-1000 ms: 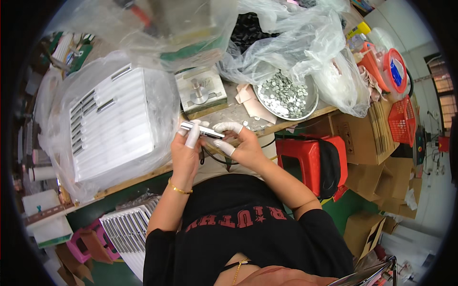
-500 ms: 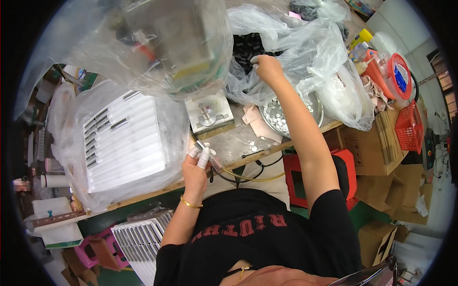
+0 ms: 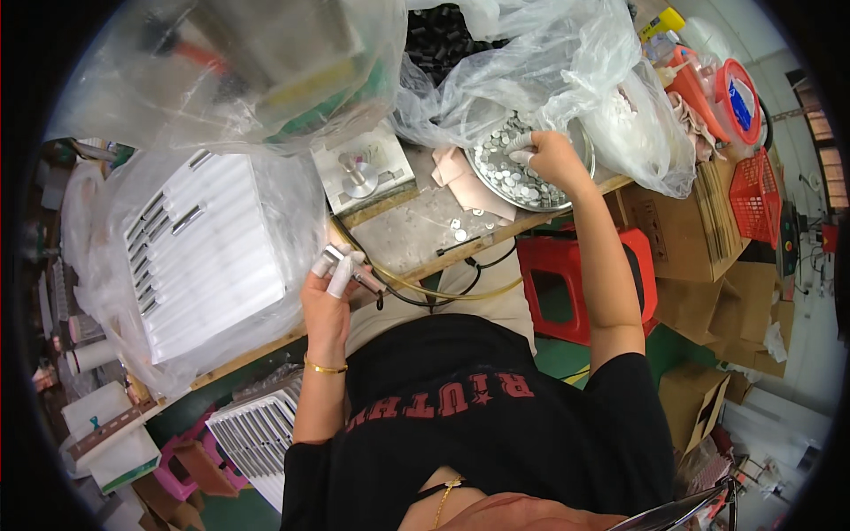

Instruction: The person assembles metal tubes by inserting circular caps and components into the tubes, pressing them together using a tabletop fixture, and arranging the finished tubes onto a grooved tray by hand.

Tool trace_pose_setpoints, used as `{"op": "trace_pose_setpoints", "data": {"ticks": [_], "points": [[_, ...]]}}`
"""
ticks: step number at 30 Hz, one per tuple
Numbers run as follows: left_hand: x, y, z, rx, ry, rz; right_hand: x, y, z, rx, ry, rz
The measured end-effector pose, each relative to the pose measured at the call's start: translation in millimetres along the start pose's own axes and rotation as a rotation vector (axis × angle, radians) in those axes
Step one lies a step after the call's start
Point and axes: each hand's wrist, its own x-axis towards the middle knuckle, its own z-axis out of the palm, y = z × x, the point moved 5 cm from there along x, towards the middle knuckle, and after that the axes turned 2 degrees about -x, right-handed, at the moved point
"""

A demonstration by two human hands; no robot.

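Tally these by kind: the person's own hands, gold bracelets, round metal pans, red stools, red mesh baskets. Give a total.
Left hand and right hand: 2
Gold bracelet: 1
Round metal pan: 1
Red stool: 1
Red mesh basket: 1
Total: 6

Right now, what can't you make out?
All in the head view:
Right hand: whether it pinches a disc; the fingers hide it and discs are tiny.
Metal piece: its full shape; the left hand covers part.
Things behind the plastic sheet: hazy through it, cut by the top edge.
Black parts: partly covered by the clear bag.
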Motion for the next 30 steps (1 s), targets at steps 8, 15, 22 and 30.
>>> {"op": "trace_pose_setpoints", "data": {"ticks": [8,15,22,30], "points": [[0.7,-9.0,34.4,-0.037,-0.097,-0.030,-16.0,-5.6,37.2,-0.191,0.130,-0.052],[-1.4,-11.1,22.4,-0.045,-0.048,-0.006,-14.5,-2.5,32.2,-0.077,0.138,0.012],[-0.6,-11.6,18.5,-0.044,-0.052,0.020,-15.1,5.8,23.2,0.050,0.039,0.140],[-3.8,-14.9,23.0,-0.051,-0.062,-0.014,0.2,5.1,32.1,-0.171,-0.017,0.032]]}}
